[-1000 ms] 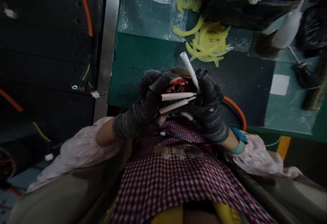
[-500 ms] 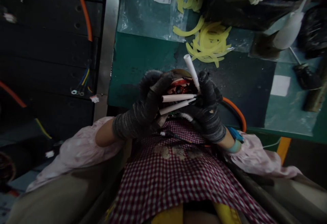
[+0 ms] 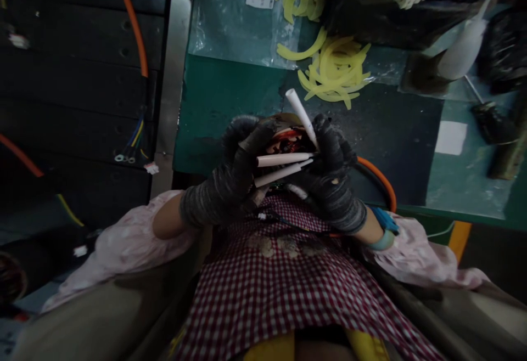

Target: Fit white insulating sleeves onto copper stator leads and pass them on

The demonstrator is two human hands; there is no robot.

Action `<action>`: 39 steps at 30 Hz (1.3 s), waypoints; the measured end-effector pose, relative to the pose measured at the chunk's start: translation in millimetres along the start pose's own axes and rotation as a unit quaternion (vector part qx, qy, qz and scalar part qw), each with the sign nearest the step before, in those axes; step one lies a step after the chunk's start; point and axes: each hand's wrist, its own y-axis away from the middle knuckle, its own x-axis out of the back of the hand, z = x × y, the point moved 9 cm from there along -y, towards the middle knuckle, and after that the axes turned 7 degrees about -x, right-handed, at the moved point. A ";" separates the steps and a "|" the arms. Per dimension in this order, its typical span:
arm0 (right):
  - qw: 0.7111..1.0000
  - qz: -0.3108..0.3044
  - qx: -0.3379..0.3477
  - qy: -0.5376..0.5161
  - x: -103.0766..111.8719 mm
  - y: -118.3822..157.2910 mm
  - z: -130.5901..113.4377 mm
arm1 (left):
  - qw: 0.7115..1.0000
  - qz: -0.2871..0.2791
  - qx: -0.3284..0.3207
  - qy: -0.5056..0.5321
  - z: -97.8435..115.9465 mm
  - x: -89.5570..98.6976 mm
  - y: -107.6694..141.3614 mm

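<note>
The left hand (image 3: pixel 224 185) and the right hand (image 3: pixel 331 185), both in dark grey knit gloves, are held close together over the lap. Each grip is closed. The left curls around the underside of a red-and-dark bundle (image 3: pixel 290 142), though what that bundle is made of is too shadowed to tell. The right pinches the ends of three white tubes, which fan out from between the hands. Two tubes (image 3: pixel 283 159) lie nearly level, pointing left, and a third tube (image 3: pixel 300 114) stands up and away from the body, leaning left. Compared with half a second ago, that upright tube has swung further left, while the two level ones have barely shifted, so the change shows mainly in the right hand's hold on it. An orange cable (image 3: pixel 379 180) curves away beyond the right hand. The hands are over the near edge of a green worktop (image 3: pixel 214 108), with a black mat (image 3: pixel 395 141) just ahead of the right hand. Yellow strips (image 3: pixel 335 70) lie in a heap on a clear plastic bag (image 3: pixel 234 26) further ahead, well apart from the hands, and a red-checked apron (image 3: pixel 263 289) covers the lap below
</note>
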 end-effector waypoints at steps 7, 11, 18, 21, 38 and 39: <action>1.000 0.016 -0.008 -0.003 0.9 -5.8 -5.8 | 0.997 0.009 -0.073 0.038 14.8 4.4 -8.0; 0.999 0.025 -0.023 0.041 -2.3 -1.9 -12.0 | 0.997 -0.002 -0.078 0.008 17.7 1.4 -6.5; 0.999 -0.023 0.040 0.000 4.0 -2.7 -8.3 | 0.998 0.054 -0.021 -0.001 22.1 1.0 -7.0; 0.994 -0.041 0.075 -0.062 13.5 -2.6 -1.6 | 0.999 0.051 -0.003 0.003 28.2 -0.2 -9.7; 0.990 -0.119 0.076 -0.029 8.2 -16.0 27.7 | 0.999 0.011 0.025 0.025 39.9 -10.5 -25.0; 0.990 -0.120 0.066 -0.031 8.0 -15.0 27.7 | 1.000 0.002 0.017 0.022 41.8 -10.8 -25.5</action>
